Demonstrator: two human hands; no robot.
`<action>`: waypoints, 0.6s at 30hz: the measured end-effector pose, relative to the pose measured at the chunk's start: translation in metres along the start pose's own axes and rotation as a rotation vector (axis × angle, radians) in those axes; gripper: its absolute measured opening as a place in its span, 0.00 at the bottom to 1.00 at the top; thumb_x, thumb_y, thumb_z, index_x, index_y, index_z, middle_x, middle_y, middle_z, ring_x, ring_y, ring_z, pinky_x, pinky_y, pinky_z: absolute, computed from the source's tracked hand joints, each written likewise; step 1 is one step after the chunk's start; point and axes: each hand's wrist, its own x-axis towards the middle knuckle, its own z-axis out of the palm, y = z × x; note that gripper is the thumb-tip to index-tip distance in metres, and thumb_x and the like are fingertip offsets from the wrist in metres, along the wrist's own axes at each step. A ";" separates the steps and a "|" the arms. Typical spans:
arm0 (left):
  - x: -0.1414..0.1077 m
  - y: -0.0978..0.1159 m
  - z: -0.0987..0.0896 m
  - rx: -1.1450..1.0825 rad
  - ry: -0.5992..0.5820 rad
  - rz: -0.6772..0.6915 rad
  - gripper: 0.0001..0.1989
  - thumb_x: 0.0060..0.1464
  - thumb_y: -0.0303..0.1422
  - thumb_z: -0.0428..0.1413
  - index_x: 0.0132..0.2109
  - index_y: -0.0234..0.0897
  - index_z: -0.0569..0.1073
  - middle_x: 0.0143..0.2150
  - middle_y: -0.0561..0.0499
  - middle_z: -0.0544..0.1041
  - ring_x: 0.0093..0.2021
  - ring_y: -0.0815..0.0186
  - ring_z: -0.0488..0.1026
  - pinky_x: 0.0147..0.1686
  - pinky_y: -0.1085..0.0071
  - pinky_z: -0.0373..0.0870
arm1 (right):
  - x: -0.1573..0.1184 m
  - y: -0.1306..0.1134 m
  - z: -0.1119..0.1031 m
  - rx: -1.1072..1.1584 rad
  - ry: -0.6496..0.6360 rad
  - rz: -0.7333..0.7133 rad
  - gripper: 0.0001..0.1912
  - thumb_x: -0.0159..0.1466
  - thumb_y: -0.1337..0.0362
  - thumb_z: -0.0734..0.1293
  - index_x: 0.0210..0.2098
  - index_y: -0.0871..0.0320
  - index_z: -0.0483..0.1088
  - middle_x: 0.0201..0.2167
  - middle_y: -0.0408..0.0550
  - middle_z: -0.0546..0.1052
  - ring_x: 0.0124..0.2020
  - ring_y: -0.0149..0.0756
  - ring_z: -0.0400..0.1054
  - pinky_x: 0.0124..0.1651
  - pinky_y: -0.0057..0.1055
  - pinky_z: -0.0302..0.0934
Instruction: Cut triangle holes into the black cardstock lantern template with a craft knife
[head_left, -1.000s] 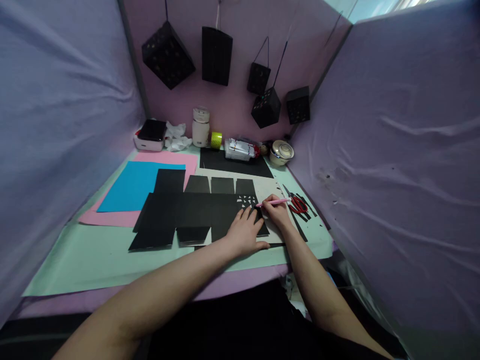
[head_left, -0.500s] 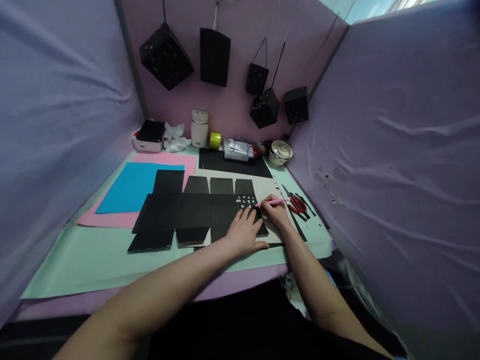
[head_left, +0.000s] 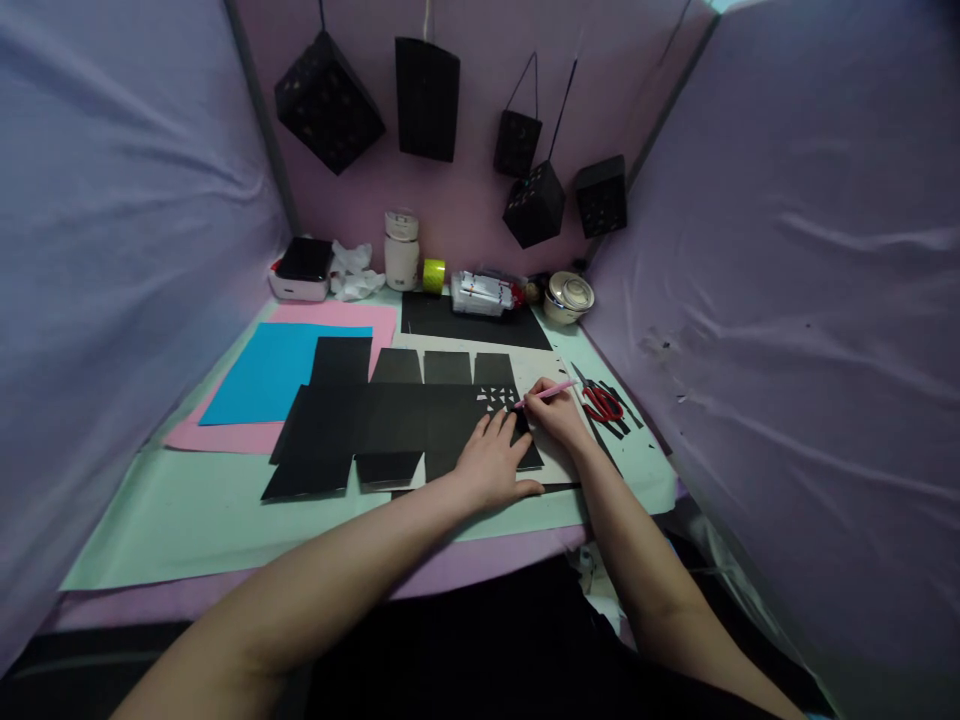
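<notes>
A black card box template (head_left: 390,415) with tabs along its edges lies flat, and small triangular cut-outs (head_left: 501,397) show pale near its right end. My left hand (head_left: 491,465) presses on the card with fingers spread, just below the cut-outs. In my right hand (head_left: 553,412) is a slim pink pen-style craft knife (head_left: 556,389), pinched between the fingers. Its tip points left, down at the card beside the cut-outs; the blade itself is too small to make out. A pale board (head_left: 556,462) lies beneath the card's right part.
Red-handled scissors (head_left: 602,404) lie among black paper strips at the right. Blue paper (head_left: 259,375) and pink paper (head_left: 225,438) lie left. Behind stand a white bottle (head_left: 402,255), yellow tape roll (head_left: 433,276), plastic case (head_left: 482,294) and lidded bowl (head_left: 568,297). Black boxes (head_left: 330,105) hang above.
The outer end of the craft knife has tilted up and slightly left. My left hand stays spread on the card. The whole view has shifted a little.
</notes>
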 end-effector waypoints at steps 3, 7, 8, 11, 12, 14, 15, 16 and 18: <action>0.000 0.000 -0.001 0.000 -0.002 -0.005 0.42 0.52 0.61 0.53 0.65 0.37 0.63 0.70 0.37 0.53 0.70 0.44 0.46 0.67 0.49 0.42 | 0.002 0.005 0.000 -0.011 -0.004 -0.009 0.04 0.54 0.63 0.63 0.25 0.55 0.65 0.21 0.40 0.72 0.26 0.33 0.65 0.32 0.29 0.57; 0.000 0.001 -0.003 0.005 -0.014 -0.007 0.42 0.52 0.61 0.52 0.66 0.38 0.62 0.71 0.38 0.53 0.70 0.44 0.47 0.67 0.49 0.42 | 0.004 0.011 0.001 0.056 0.020 0.026 0.04 0.55 0.63 0.64 0.25 0.55 0.65 0.20 0.40 0.71 0.24 0.32 0.65 0.30 0.29 0.57; 0.001 0.001 -0.004 0.009 -0.021 -0.006 0.42 0.52 0.61 0.52 0.66 0.38 0.62 0.71 0.38 0.54 0.70 0.45 0.46 0.67 0.49 0.42 | 0.004 0.012 0.001 0.087 0.026 0.038 0.05 0.55 0.62 0.64 0.25 0.55 0.65 0.19 0.40 0.71 0.23 0.32 0.64 0.29 0.29 0.57; 0.001 0.001 -0.004 0.016 -0.045 -0.007 0.42 0.53 0.61 0.52 0.66 0.37 0.62 0.71 0.38 0.54 0.70 0.45 0.46 0.67 0.49 0.41 | 0.003 0.011 0.000 0.149 0.031 0.060 0.06 0.55 0.62 0.63 0.24 0.55 0.64 0.18 0.39 0.71 0.21 0.31 0.63 0.27 0.28 0.57; 0.001 0.001 -0.004 0.017 -0.046 -0.006 0.43 0.53 0.61 0.52 0.66 0.37 0.62 0.71 0.38 0.53 0.71 0.45 0.46 0.67 0.49 0.41 | 0.003 0.010 0.000 0.156 0.028 0.059 0.06 0.55 0.62 0.64 0.24 0.55 0.64 0.17 0.39 0.71 0.20 0.30 0.63 0.27 0.28 0.56; 0.001 0.001 -0.003 0.019 -0.041 -0.004 0.43 0.52 0.61 0.52 0.66 0.37 0.62 0.71 0.38 0.53 0.71 0.45 0.45 0.67 0.49 0.41 | 0.002 0.008 0.001 0.162 0.023 0.054 0.06 0.55 0.63 0.64 0.23 0.55 0.64 0.17 0.39 0.70 0.19 0.30 0.62 0.26 0.28 0.56; 0.001 0.001 -0.003 0.021 -0.037 -0.003 0.43 0.52 0.61 0.52 0.66 0.37 0.62 0.71 0.37 0.53 0.71 0.45 0.46 0.67 0.49 0.41 | 0.002 0.007 0.001 0.163 0.022 0.053 0.06 0.55 0.63 0.64 0.23 0.55 0.64 0.16 0.39 0.70 0.19 0.30 0.62 0.26 0.27 0.56; 0.001 0.001 -0.002 0.023 -0.034 -0.001 0.43 0.52 0.61 0.51 0.66 0.37 0.62 0.71 0.37 0.53 0.71 0.45 0.46 0.67 0.49 0.41 | 0.002 0.006 0.001 0.160 0.023 0.053 0.06 0.55 0.63 0.64 0.23 0.55 0.64 0.16 0.39 0.70 0.19 0.29 0.62 0.26 0.27 0.55; 0.001 0.001 -0.001 0.029 -0.030 -0.001 0.43 0.53 0.61 0.51 0.66 0.37 0.62 0.71 0.37 0.53 0.71 0.45 0.46 0.67 0.49 0.41 | 0.002 0.006 0.002 0.154 0.026 0.057 0.06 0.55 0.63 0.64 0.23 0.56 0.64 0.17 0.39 0.71 0.19 0.29 0.62 0.25 0.27 0.55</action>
